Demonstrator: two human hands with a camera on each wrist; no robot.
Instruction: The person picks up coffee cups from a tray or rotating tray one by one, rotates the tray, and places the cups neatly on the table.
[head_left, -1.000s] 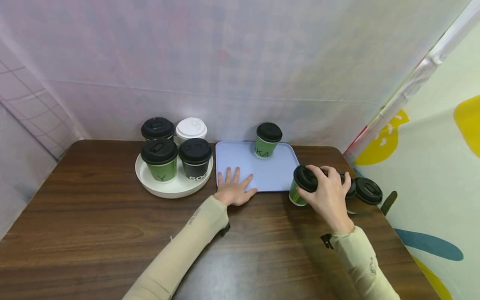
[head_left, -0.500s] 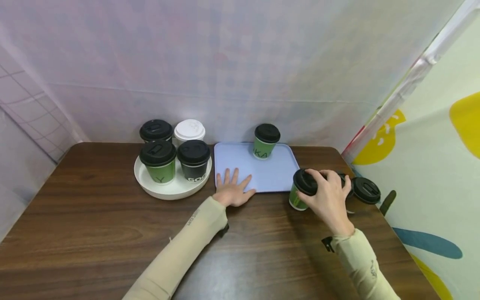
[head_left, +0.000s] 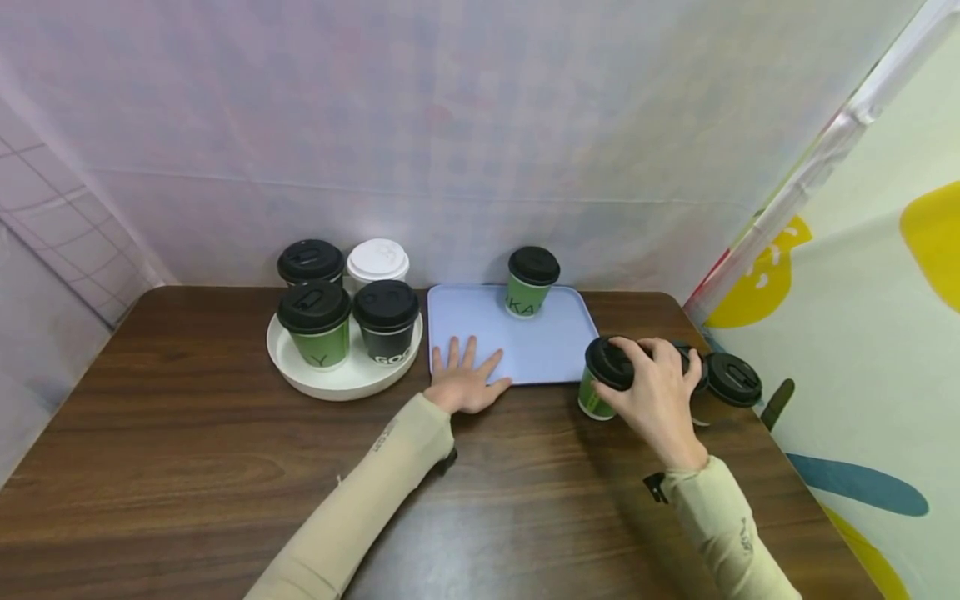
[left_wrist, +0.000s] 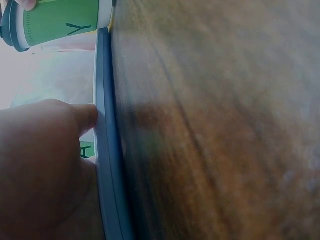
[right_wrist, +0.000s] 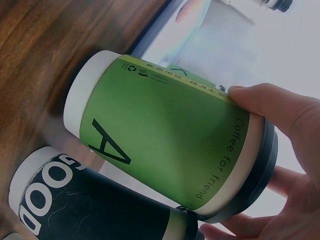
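My left hand lies flat with fingers spread on the front left part of a pale blue tray. My right hand grips a green paper coffee cup near its black lid, thumb on the near side and fingers behind. That cup is upright at the tray's front right corner; whether its base touches the table I cannot tell. Close beside it stands a black "GOOD" cup, mostly hidden by my hand in the head view. Another green lidded cup stands at the back of the tray.
Left of the tray, a round white tray carries several lidded cups, including a white-lidded one. Past my right hand, another black-lidded cup stands near the table's right edge. A curtain hangs behind the table.
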